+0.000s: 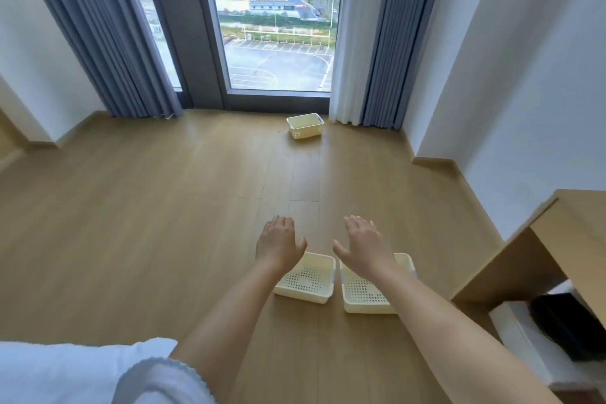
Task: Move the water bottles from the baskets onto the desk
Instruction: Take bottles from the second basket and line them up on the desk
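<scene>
Two cream perforated baskets stand side by side on the wooden floor, the left basket point(306, 282) and the right basket point(364, 297); both show bare bottoms. A third cream basket point(305, 125) sits far off by the window. No water bottle is in view. My left hand point(278, 244) hovers above the left basket's far corner, palm down, fingers apart, holding nothing. My right hand point(362, 246) hovers above the right basket in the same way. The wooden desk point(570, 233) shows at the right edge.
A tall window point(275, 29) with grey curtains point(105, 36) fills the far wall. A dark object point(567, 325) lies under the desk. White fabric point(65, 371) lies at the bottom left. White walls close both sides.
</scene>
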Tool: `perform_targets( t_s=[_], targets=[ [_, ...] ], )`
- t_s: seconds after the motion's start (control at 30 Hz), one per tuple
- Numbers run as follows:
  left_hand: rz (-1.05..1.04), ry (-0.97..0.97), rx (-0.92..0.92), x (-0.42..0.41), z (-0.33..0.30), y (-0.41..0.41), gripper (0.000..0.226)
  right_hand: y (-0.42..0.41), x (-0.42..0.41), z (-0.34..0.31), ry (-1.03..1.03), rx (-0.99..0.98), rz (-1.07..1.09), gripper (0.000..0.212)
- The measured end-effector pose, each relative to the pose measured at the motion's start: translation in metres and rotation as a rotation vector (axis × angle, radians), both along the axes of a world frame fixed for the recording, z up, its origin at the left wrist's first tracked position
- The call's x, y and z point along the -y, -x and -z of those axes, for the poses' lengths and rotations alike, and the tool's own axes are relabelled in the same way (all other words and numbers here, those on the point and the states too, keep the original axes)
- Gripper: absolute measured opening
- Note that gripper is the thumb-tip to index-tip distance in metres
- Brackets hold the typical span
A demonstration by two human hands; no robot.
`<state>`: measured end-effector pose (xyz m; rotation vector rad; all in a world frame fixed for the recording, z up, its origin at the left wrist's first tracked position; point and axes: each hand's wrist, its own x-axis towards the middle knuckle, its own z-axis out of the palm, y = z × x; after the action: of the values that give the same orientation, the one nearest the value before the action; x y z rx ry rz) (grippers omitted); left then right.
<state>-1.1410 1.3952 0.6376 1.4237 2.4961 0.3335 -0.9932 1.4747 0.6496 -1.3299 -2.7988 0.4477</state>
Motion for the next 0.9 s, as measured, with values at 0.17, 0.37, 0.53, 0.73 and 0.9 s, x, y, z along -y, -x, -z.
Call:
perform_targets(
  t_s=[0.17,0.37,0.53,0.73,0.9],
  targets=[
    [-0.037,0.043,0.039,-0.009,0.020,0.025,0.040,0.024,-0.012,0.016,0.045,0.052,-0.017,0.059],
    [-0.063,0.076,0.087,-0.047,0.041,0.040,0.040,0.045,-0.062,0.037,0.077,0.080,-0.044,0.059],
    [-0.125,0.087,0.118,-0.102,0.045,0.056,0.043,0.065,-0.120,0.049,0.097,0.069,-0.088,0.060],
    [-0.152,0.096,0.161,-0.152,0.061,0.071,0.050,0.088,-0.180,0.070,0.153,0.092,-0.108,0.063],
    [-0.193,0.148,0.187,-0.175,0.095,0.100,0.048,0.108,-0.207,0.106,0.210,0.115,-0.107,0.061]
  ],
)
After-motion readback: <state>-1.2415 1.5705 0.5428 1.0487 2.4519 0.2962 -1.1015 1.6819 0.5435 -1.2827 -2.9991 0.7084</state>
